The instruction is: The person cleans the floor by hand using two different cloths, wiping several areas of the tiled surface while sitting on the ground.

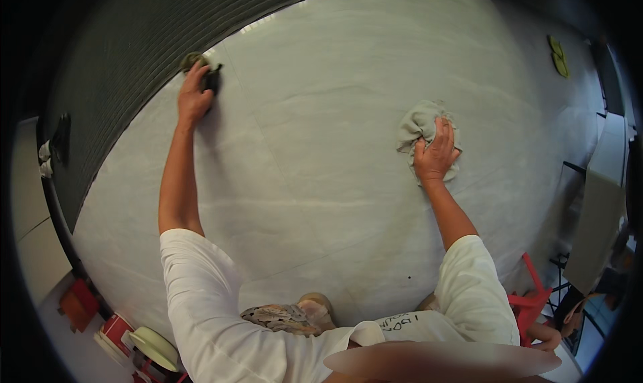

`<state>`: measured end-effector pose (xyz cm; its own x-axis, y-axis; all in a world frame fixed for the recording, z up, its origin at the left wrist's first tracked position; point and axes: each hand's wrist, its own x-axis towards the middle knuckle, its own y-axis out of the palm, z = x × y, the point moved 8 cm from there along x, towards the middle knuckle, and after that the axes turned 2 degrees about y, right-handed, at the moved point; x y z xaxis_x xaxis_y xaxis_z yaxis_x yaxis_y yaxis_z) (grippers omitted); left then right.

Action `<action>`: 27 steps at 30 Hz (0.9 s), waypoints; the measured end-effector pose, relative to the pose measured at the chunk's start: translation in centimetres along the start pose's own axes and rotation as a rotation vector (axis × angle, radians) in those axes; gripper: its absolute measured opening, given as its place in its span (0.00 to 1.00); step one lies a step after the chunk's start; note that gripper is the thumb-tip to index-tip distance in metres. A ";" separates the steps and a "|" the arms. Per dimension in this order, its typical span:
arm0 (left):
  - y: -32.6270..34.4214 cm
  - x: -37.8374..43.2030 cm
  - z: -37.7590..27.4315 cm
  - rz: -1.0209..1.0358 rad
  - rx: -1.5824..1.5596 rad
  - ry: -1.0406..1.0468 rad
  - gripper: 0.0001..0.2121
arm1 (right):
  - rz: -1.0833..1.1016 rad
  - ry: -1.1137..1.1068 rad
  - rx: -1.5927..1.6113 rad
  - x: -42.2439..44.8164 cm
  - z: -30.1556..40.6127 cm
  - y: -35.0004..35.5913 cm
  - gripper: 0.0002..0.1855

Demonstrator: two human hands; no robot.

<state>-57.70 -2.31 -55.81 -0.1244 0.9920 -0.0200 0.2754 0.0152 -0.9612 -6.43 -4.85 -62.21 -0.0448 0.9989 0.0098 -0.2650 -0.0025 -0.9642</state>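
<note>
On the pale tiled floor (321,147), my right hand (436,154) presses on a crumpled grey cloth (421,124), its fingers over the folds. My left hand (193,99) reaches out to the far left, by the foot of a dark ribbed roller shutter (120,76). It grips a small black item (213,81), perhaps footwear, with a blurred olive-brown part (193,60) beyond the fingertips. The palm hides much of this item, so its exact kind is unclear.
Green slippers (557,56) lie at the far right. A red plastic stool (532,302), a white table (598,222) and part of another person (545,335) are at lower right. A pale green basin (155,349) stands lower left; dark shoes (61,137) rest by the shutter.
</note>
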 end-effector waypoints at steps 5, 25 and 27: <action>8.6 5.5 -17.5 0.089 -0.039 0.239 0.23 | 0.010 0.004 0.031 1.1 -5.6 -1.3 0.31; 16.3 -28.1 -65.7 0.316 -0.345 0.552 0.20 | 0.117 -0.132 0.264 -20.8 -26.9 -17.7 0.33; 13.4 -33.8 -67.9 0.349 -0.307 0.538 0.20 | 0.173 -0.187 0.306 -25.9 -27.4 -21.2 0.33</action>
<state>14.94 -27.11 -49.29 0.4861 0.8684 -0.0978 0.4794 -0.3585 -0.8011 26.78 -29.42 -49.28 -0.2809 0.9571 -0.0711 -0.5113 -0.2119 -0.8328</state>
